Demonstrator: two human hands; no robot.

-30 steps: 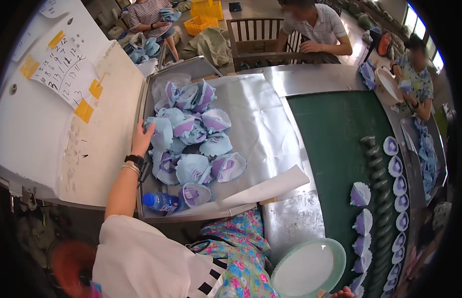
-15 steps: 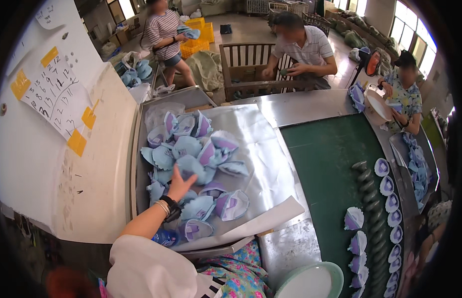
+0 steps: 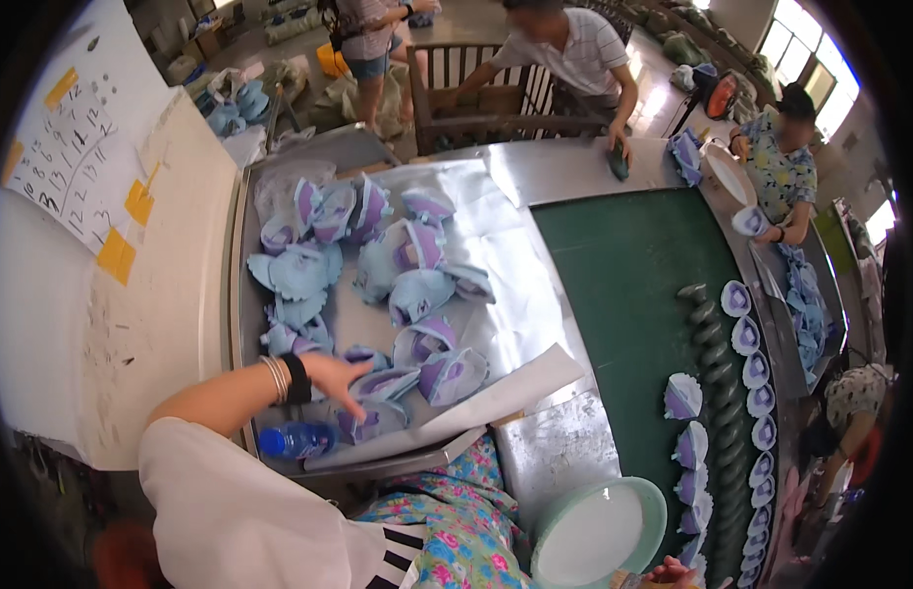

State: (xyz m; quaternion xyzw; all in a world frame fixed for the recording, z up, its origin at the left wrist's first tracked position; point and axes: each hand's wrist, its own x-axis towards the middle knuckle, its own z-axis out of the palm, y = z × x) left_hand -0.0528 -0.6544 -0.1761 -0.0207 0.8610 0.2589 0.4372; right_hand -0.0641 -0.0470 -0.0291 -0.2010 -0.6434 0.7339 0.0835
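Fingers (image 3: pixel 350 391) of the left hand (image 3: pixel 334 378) are spread open and bent slightly downward, their tips just over the blue-and-purple folded cups (image 3: pixel 383 385) at the near end of the metal tray (image 3: pixel 242 294); whether the tips actually touch the nearest cup cannot be told. Nothing is gripped in that hand. Its wrist carries a black band and thin bangles (image 3: pixel 280 379), and the forearm comes in from the lower left out of a white sleeve (image 3: pixel 231 510).

More of the same cups lie in a loose heap (image 3: pixel 378 260) across the tray, which is lined with a pale sheet (image 3: pixel 506 388) that hangs over its near right edge. A blue-capped plastic bottle (image 3: pixel 297 440) lies on its side at the near left corner of the tray, just below the hand.

At the bottom edge of the view only the fingertips of the right hand (image 3: pixel 672 571) show, beside a round pale-green bowl (image 3: pixel 599 530); whether it is open or closed cannot be told.

To the right of the tray runs a green belt (image 3: pixel 623 285), with a row of cups (image 3: pixel 751 373) lined along its far side. Two other people (image 3: pixel 574 49) work at the far end, and another person (image 3: pixel 785 167) in a patterned shirt stands at the right holding a cup.
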